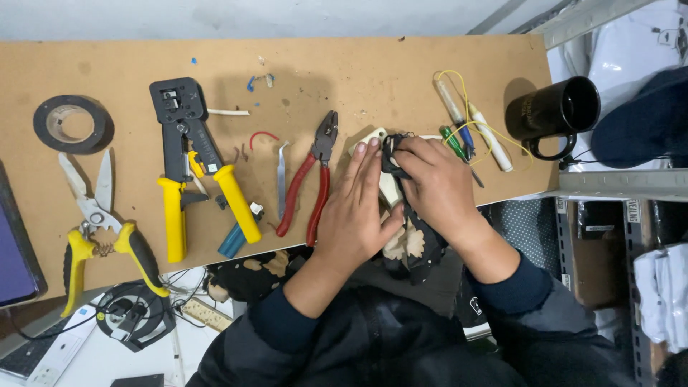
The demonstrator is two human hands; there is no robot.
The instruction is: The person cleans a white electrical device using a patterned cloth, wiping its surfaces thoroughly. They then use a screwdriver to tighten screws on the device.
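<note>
Cream plastic piece (378, 154) lay under your flat, spread left hand (358, 208); your right hand (437, 183) pinched a dark cloth (412, 236), best rubbed firmly.

Under your right hand (437, 183) the cloth (412, 244) is black with cream flowers; left of it, pliers (309, 183) have red handles.

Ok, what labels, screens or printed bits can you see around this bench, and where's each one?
Screen: far left edge, dark slab with purple-blue face, partly cut off.
Mug print: faint gold marking on the black mug's side, right end of board.
Shelf tags: small pale strips on the grey shelf rail, right.
Nothing else is clear enough to tell.
</note>
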